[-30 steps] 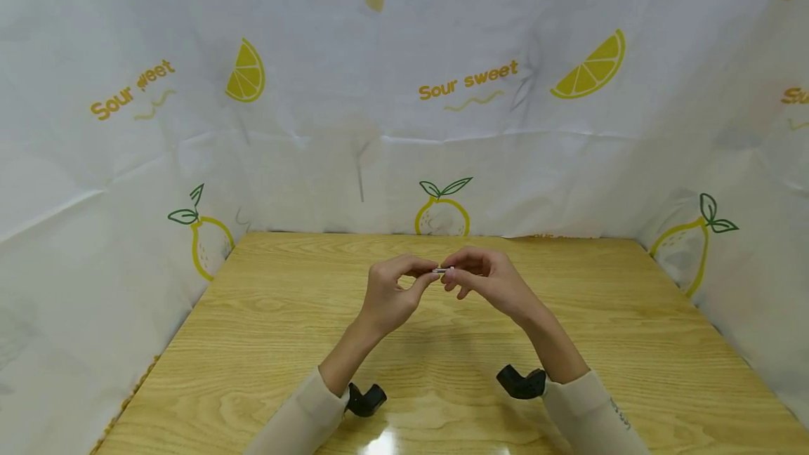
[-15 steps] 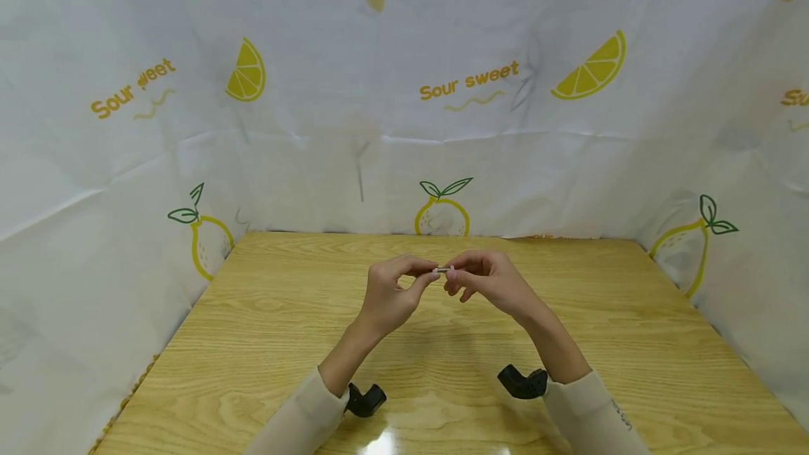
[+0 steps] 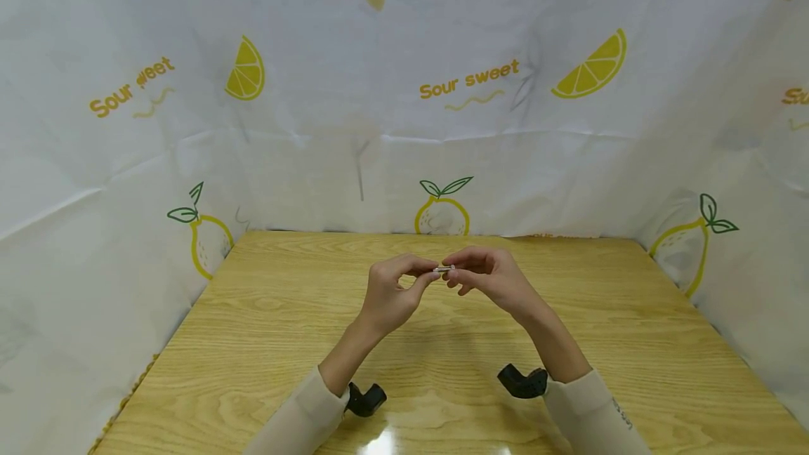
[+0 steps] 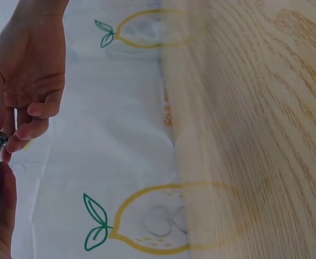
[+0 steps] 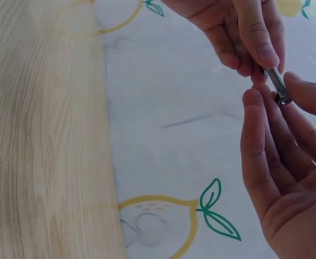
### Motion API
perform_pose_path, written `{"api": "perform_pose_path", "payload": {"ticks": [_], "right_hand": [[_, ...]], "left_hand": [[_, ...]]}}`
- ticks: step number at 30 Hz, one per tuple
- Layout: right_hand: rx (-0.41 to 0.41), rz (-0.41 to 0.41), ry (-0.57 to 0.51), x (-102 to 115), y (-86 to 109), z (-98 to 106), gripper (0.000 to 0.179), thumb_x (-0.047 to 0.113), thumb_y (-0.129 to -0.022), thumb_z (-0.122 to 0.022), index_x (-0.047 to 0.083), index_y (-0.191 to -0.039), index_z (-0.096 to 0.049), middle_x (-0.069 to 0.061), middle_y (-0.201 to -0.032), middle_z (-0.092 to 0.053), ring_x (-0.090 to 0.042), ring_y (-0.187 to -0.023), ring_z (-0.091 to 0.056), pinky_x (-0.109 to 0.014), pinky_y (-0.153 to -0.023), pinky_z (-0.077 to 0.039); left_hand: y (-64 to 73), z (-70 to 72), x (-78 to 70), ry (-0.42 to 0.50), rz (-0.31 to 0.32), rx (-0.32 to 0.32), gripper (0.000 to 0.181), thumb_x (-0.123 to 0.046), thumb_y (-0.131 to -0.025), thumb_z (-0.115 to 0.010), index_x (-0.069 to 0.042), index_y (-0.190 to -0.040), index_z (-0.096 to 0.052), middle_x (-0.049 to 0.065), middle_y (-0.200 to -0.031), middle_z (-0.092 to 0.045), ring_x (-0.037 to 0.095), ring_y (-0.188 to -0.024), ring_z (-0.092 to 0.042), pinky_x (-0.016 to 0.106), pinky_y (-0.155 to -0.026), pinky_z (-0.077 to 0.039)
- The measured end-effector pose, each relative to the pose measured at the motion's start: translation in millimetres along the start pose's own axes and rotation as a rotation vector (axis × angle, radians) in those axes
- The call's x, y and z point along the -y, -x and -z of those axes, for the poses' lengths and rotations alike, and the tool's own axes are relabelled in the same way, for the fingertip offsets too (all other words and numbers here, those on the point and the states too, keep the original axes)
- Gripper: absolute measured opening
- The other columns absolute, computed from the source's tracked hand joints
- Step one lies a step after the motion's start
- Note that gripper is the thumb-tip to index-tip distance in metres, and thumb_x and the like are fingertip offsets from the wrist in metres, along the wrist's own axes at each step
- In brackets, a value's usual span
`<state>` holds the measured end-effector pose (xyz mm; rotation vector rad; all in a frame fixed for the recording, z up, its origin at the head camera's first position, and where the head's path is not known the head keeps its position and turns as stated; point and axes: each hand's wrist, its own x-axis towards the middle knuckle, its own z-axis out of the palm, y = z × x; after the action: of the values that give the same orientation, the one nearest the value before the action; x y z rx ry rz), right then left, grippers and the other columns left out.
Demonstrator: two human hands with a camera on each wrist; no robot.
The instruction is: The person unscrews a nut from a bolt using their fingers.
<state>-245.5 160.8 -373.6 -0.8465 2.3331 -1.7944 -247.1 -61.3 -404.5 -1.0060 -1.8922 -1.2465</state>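
A small silver bolt (image 5: 277, 82) with a threaded shank is held up between both hands above the table. In the head view it lies roughly level, a thin bright bar. My left hand (image 3: 390, 292) pinches one end between thumb and fingertips, hiding that end. My right hand (image 3: 496, 279) has thumb and index finger at the other end, where the right wrist view shows a dark ring-like piece around or capping the shank. The right hand's other fingers are loosely bent below. In the left wrist view the bolt (image 4: 0, 142) appears at the far left edge.
A wood-grain table (image 3: 284, 343) lies beneath the hands. White cloth (image 3: 316, 160) printed with lemons and lettering walls it at the back and both sides. Black camera mounts, left (image 3: 365, 399) and right (image 3: 522, 381), stick out from the wrists.
The left hand stays in place. The right hand's thumb and fingers shift slightly at the bolt's end, moving a little out and back in.
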Motion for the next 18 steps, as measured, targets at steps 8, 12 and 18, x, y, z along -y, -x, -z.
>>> {"api": "perform_pose_path", "payload": {"ticks": [8,12,18], "right_hand": [[0.004,-0.019,-0.013,0.7,0.2,-0.4,0.027,0.008,-0.100,-0.068,-0.007,-0.122,-0.068,-0.002,-0.098,-0.075,-0.016,-0.086,-0.074,-0.035,-0.074,-0.064],[-0.014,-0.009,-0.009,0.4,0.3,-0.1,0.027,0.010,-0.100,-0.068,-0.007,-0.121,-0.068,0.004,-0.096,-0.074,-0.014,-0.086,-0.073,-0.033,-0.074,-0.064],[-0.005,-0.007,-0.023,0.1,-0.3,0.0,0.027,0.007,-0.099,-0.068,-0.008,-0.122,-0.067,-0.001,-0.098,-0.076,-0.015,-0.086,-0.074,-0.032,-0.073,-0.064]], "left_hand": [[0.3,0.5,-0.5,0.001,-0.009,-0.004,0.009,-0.002,-0.090,-0.079,-0.002,-0.099,-0.078,0.010,-0.089,-0.079,0.017,-0.078,-0.077,0.020,-0.075,-0.062],[0.2,-0.1,-0.1,0.006,-0.007,-0.002,0.009,-0.002,-0.090,-0.079,-0.003,-0.099,-0.078,0.009,-0.089,-0.080,0.017,-0.078,-0.077,0.020,-0.075,-0.062],[-0.2,-1.0,0.5,0.009,-0.008,-0.002,0.008,-0.003,-0.090,-0.079,-0.003,-0.098,-0.078,0.009,-0.089,-0.079,0.016,-0.078,-0.077,0.019,-0.075,-0.062]]}}
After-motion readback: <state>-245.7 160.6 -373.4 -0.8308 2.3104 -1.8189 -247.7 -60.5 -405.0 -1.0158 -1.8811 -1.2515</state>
